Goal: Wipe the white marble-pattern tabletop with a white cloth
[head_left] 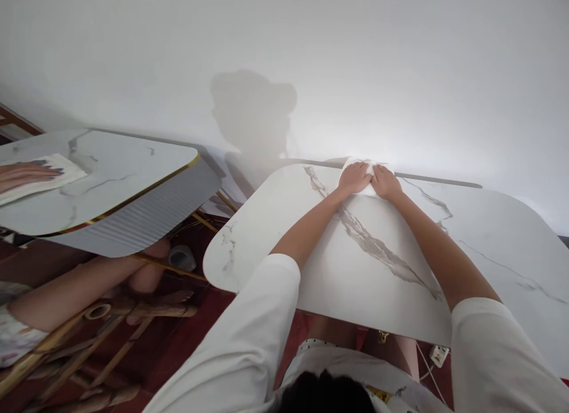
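A folded white cloth [368,191] lies at the far edge of a white marble-patterned table [262,223], close to the wall. My left hand [354,178] presses down on the cloth's left part, its fingers close together and bent over it. On the right part, my right hand [386,182] grips the cloth in the same way. The two thumbs nearly meet in the middle. Both arms reach straight forward across the tabletop, and much of the cloth is hidden beneath the hands.
To the left stands a second marble-patterned table [111,188] with a gold edge. Another person's hand [29,175] rests there on a white cloth [66,170]. A wooden chair [120,336] is below it. A white wall [400,69] rises behind both tables. A power strip [439,356] hangs near the floor.
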`<action>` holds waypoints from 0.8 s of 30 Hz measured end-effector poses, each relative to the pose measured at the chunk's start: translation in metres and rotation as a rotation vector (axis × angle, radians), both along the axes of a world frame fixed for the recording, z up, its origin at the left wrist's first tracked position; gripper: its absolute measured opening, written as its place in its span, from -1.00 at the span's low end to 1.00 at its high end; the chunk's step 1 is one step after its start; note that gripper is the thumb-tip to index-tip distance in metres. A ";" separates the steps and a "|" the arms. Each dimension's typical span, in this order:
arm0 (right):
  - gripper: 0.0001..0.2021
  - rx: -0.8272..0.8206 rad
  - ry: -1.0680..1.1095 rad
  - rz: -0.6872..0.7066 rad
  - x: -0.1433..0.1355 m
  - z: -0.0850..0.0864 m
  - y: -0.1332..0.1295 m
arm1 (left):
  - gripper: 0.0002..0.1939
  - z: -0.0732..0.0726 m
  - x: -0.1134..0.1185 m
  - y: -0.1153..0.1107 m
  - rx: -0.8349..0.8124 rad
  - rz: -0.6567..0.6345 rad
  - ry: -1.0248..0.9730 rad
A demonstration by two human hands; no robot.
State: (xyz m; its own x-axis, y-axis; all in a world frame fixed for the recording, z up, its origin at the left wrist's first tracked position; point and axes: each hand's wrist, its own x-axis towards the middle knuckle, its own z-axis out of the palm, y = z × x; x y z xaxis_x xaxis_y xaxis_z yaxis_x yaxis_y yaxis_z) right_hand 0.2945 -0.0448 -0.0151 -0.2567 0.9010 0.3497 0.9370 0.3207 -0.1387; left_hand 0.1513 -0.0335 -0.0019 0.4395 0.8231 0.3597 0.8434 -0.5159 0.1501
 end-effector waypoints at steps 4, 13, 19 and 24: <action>-0.49 0.014 0.003 -0.004 -0.001 0.000 -0.002 | -0.57 0.001 -0.002 -0.006 -0.019 0.011 -0.007; -0.46 -0.017 -0.002 -0.056 -0.014 -0.001 -0.049 | -0.50 0.000 -0.015 -0.046 -0.031 -0.041 -0.014; -0.47 -0.045 0.012 -0.063 -0.024 0.001 -0.094 | -0.47 0.004 -0.024 -0.090 -0.066 -0.023 0.014; -0.46 -0.050 0.018 -0.074 -0.029 -0.001 -0.131 | -0.46 0.005 -0.028 -0.125 -0.099 -0.014 0.031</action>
